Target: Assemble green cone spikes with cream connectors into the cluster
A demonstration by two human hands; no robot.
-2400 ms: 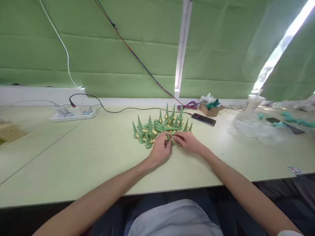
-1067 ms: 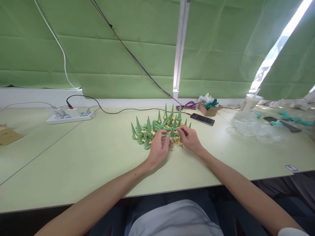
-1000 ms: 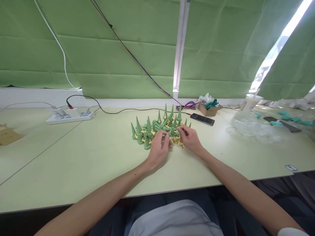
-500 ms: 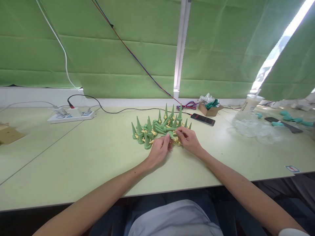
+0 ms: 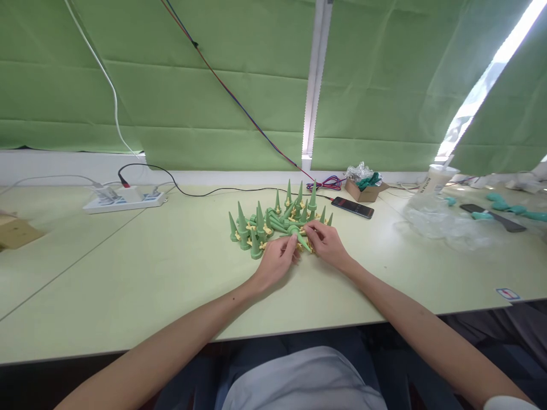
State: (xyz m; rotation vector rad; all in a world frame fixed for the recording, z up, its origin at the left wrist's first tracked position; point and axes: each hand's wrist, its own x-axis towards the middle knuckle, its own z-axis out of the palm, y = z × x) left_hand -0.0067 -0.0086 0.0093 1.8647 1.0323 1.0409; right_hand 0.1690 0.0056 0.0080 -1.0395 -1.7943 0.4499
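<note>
My left hand (image 5: 277,261) is closed, its thumb and finger pinching a green plastic cone (image 5: 303,241) whose tip points down to the right. Beside the cone's base, my right hand (image 5: 327,244) is also closed, with a small yellow piece (image 5: 302,230) at its fingertips, partly hidden. Several green cones with yellow pieces round them stand upright to the left, among them a tall cone (image 5: 241,217). More cones (image 5: 313,198) stand behind my hands. Between these groups, several loose green cones (image 5: 277,221) lie on their sides.
The pale table (image 5: 171,285) carries a phone (image 5: 352,208) on a cable and a small cardboard box (image 5: 363,192) behind the hands. A power strip (image 5: 123,200) is at the back left. A cup (image 5: 433,181) and clear plastic bag (image 5: 444,222) are at the right.
The green cone in my left hand has turned, so its length and tip now show towards the lower right. Both hands have stayed almost in place.
</note>
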